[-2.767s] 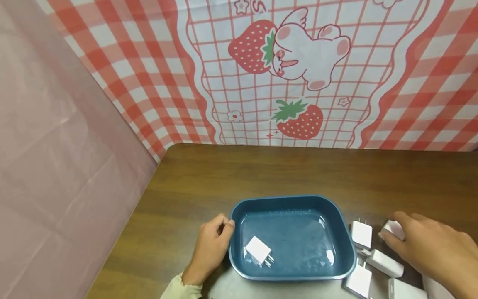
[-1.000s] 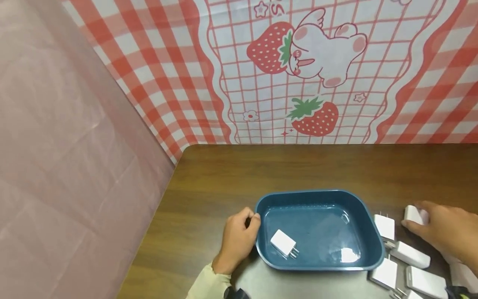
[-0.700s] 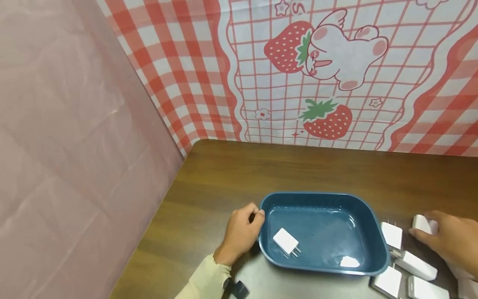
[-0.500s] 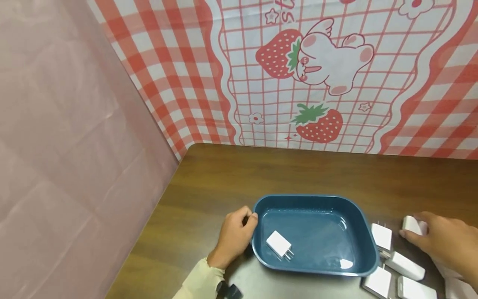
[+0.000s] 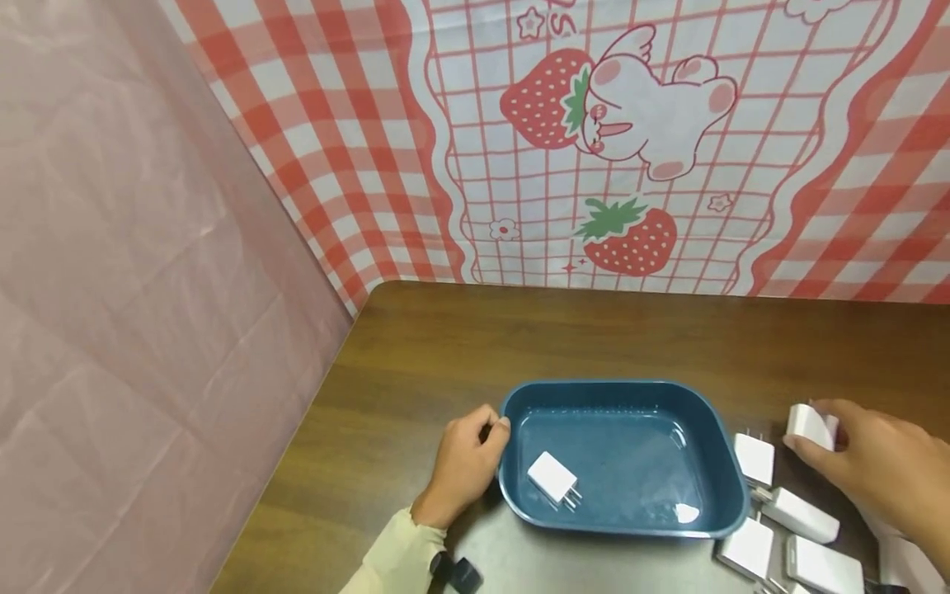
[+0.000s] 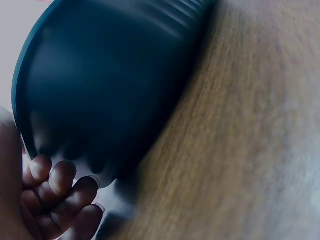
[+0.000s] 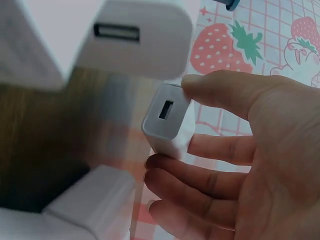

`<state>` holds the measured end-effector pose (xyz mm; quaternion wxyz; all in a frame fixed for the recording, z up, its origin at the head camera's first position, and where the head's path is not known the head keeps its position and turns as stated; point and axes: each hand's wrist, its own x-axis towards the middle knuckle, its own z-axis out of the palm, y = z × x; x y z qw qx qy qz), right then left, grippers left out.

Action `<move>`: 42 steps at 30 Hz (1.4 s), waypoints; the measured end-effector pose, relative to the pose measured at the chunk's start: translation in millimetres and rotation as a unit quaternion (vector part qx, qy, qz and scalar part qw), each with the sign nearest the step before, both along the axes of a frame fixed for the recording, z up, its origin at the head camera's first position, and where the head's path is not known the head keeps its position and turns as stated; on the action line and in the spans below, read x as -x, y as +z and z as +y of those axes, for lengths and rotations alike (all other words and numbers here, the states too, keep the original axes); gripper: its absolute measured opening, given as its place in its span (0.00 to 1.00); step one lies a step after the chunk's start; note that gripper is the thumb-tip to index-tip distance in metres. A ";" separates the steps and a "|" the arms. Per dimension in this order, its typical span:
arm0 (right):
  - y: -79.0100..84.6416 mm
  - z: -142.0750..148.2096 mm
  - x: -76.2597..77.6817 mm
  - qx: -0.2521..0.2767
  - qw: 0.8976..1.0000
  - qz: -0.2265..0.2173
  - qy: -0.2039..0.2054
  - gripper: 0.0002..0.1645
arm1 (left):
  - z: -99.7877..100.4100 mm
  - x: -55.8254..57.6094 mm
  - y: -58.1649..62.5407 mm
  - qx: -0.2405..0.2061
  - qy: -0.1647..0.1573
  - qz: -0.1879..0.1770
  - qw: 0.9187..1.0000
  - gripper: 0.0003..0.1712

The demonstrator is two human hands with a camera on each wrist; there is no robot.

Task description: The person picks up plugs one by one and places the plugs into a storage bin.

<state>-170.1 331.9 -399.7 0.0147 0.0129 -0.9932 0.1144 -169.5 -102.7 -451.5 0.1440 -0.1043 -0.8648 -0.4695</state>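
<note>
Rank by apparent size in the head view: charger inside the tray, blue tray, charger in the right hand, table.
1. Table
2. Blue tray
Unranked: charger inside the tray and held charger look alike; fingers partly hide the latter.

A dark blue tray [image 5: 631, 470], rectangular with rounded corners and a glossy floor, rests on the desk [image 5: 416, 346] in from its left edge, long sides roughly parallel to the far edge. The left hand [image 5: 466, 462] grips its left rim. Toward the tray's near left corner lies a white charger [image 5: 552, 477], its prongs pointing near and right. Right of the tray, the right hand [image 5: 886, 462] pinches a held charger [image 5: 807, 426], white, with a USB port in one end; whether it touches the desk is hard to tell. More loose chargers [image 5: 754, 459], also white, lie by the tray's right side and near right corner, one with prongs toward the desk's far edge.
</note>
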 end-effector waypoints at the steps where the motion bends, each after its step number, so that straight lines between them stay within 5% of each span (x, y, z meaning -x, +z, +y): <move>1: 0.8 -1.0 0.2 0.000 1.000 -0.002 -0.001 0.40 | 0.2 0.1 -0.5 0.000 0.001 0.000 1.000 0.16; 14: 10.8 -9.8 0.1 -0.012 0.999 0.034 0.008 0.36 | -0.9 -0.2 0.8 0.004 -0.005 0.002 1.000 0.16; 42: 12.9 -22.9 -13.9 0.014 1.000 0.011 -0.018 0.41 | -1.5 0.7 0.9 0.003 -0.003 -0.007 1.000 0.17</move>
